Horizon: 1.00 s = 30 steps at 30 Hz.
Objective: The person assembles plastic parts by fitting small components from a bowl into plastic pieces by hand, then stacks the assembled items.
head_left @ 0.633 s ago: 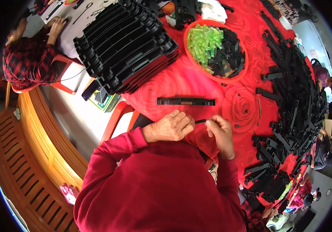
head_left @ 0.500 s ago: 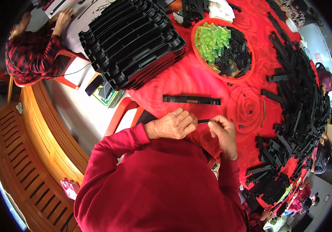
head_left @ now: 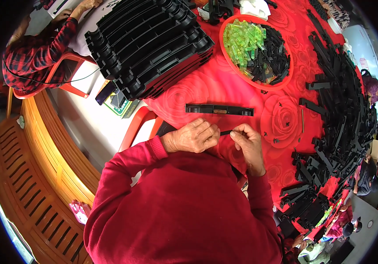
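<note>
Between my two hands is a small, thin black plastic piece (head_left: pixel 226 132). My left hand (head_left: pixel 193 137) has its fingers curled round the left end, which they hide. At the other end, my right hand (head_left: pixel 248 143) pinches the piece between thumb and forefinger. Just beyond my hands a long black plastic bar (head_left: pixel 220 109) lies crosswise on the red rose-patterned tablecloth (head_left: pixel 281 114), touched by neither hand. A red-rimmed bowl (head_left: pixel 291 70) farther off holds clear green plastic pieces (head_left: pixel 244 42) and small black parts (head_left: pixel 273 59).
Stacked black plastic trays (head_left: pixel 154 53) stand at the far left of the table. A large heap of black strips (head_left: pixel 347 105) covers the right side. A thin rod (head_left: pixel 303 121) and tiny black bits lie near it. Another person in a checked shirt (head_left: pixel 39 61) sits at upper left.
Both my hands have shifted slightly left with the black piece still between them. The seated person's arm at upper left has reached farther up and right.
</note>
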{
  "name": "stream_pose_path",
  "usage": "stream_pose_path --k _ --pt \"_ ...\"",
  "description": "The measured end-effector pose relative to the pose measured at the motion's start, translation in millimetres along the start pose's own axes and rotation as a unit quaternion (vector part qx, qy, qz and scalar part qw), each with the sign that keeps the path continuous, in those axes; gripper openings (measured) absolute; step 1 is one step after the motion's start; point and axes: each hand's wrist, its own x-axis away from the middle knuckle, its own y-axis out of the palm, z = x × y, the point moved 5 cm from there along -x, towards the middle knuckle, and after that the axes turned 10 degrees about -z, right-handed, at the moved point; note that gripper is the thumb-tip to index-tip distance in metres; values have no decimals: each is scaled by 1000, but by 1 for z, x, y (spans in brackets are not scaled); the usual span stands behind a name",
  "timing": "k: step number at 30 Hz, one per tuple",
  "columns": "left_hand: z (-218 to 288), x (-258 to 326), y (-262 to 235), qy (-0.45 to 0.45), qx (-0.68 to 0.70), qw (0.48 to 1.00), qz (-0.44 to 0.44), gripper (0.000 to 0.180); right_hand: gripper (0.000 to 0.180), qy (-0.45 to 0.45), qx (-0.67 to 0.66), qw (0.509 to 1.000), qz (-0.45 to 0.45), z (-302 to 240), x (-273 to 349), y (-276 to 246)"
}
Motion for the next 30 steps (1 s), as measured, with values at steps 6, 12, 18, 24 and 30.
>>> stream_pose_path --k 6,12,18,24,30 --pt "-5 3 -2 -1 -6 1000 -1 18 8 25 19 999 -10 -5 -7 4" --pt "-10 2 -1 -84 120 989 -31 21 6 -20 -1 1000 -16 -6 -10 6" --pt "-14 7 6 -205 320 925 -20 24 7 -17 37 999 1 -7 -9 9" --pt "-15 10 5 -195 277 941 -5 22 8 -71 48 996 0 -15 -8 10" --pt "-27 7 -13 -228 132 964 -26 33 9 -181 225 953 94 -42 -10 -5"
